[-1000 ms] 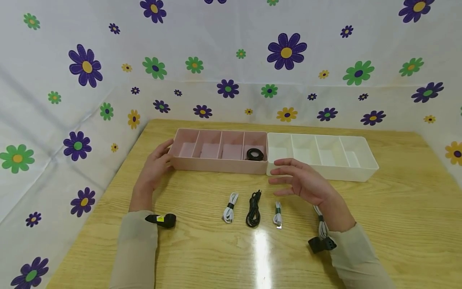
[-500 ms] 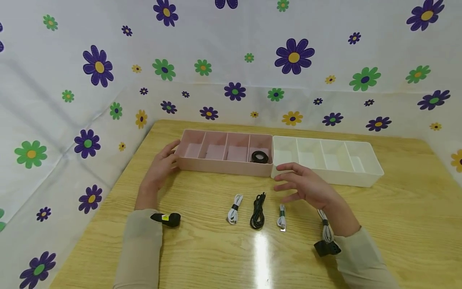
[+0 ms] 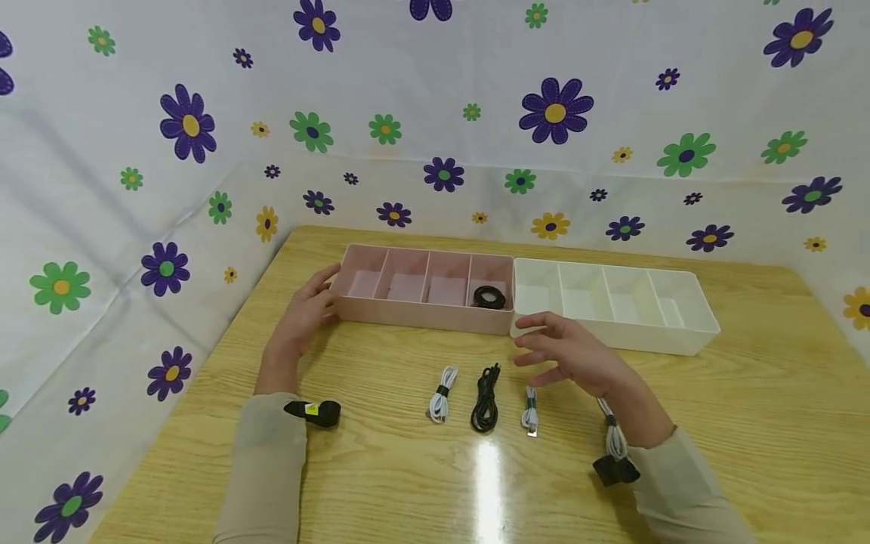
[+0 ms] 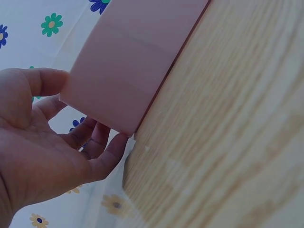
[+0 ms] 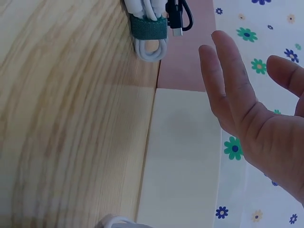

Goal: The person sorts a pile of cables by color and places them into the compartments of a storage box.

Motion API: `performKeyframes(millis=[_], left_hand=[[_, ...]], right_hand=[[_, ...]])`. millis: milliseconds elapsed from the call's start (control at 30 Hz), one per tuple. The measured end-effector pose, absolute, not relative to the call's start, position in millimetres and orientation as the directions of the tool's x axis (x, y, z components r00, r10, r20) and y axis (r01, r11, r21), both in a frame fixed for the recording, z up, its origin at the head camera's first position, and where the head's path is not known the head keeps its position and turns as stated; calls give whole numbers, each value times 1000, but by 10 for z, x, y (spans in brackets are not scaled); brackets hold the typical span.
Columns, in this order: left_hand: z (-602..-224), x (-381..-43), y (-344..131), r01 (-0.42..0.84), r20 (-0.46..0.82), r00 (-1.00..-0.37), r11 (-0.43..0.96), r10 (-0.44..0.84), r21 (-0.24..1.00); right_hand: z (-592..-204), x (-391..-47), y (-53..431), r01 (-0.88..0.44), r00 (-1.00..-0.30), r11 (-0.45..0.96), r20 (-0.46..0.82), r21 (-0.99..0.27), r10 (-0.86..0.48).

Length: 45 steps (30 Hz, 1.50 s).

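Note:
My left hand (image 3: 299, 317) touches the left end of a pink divided box (image 3: 424, 313), thumb and fingertips at its end corner in the left wrist view. A coiled black cable (image 3: 488, 297) lies in that box's rightmost compartment. With fingers spread and holding nothing, my right hand (image 3: 567, 353) hovers in front of a white divided box (image 3: 659, 338). Just below its fingers lies a short white cable (image 3: 530, 414) with a green tie. Further left are a bundled black cable (image 3: 485, 404) and a white cable (image 3: 442, 397) with a black tie. Near the right wrist, another pale cable (image 3: 615, 438) is partly hidden.
Both boxes stand end to end toward the back of the wooden table (image 3: 381, 468). A flower-patterned white cloth (image 3: 381, 83) hangs behind and on the left. Black wrist cameras (image 3: 319, 412) sit at both cuffs.
The head view has shifted slightly, so the scene sits a little further right and lower. Both hands stay almost where they were; the right fingers are slightly more bent.

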<state>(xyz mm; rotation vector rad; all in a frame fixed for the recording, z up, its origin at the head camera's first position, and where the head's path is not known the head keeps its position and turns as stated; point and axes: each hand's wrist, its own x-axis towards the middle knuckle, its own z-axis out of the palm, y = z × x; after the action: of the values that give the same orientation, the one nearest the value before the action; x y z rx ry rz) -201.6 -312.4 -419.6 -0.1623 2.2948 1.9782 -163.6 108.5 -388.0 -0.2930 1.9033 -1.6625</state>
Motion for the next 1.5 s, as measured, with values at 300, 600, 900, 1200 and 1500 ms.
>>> performKeyframes(millis=[300, 600, 900, 1200, 1500], left_hand=[[-4189, -2005, -3132, -162, -162, -987, 136, -11, 977], [-4213, -2015, -3145, -157, -156, -988, 129, -14, 979], [-4224, -2027, -3166, -165, -165, -986, 125, -17, 978], [-4185, -1998, -3119, -146, -144, -989, 153, -21, 977], [-4189, -2004, -3122, -137, -135, -991, 147, -21, 980]], right_hand=[[-3929, -1579, 947, 99, -817, 290, -244, -952, -523], [-3977, -1498, 768, -36, -813, 389, -200, -920, -547], [-3979, -1477, 622, -31, -818, 445, -233, -895, -526], [-3968, -1496, 593, -42, -840, 510, -247, -859, -484], [-3992, -1448, 542, -61, -827, 572, -280, -818, -488]])
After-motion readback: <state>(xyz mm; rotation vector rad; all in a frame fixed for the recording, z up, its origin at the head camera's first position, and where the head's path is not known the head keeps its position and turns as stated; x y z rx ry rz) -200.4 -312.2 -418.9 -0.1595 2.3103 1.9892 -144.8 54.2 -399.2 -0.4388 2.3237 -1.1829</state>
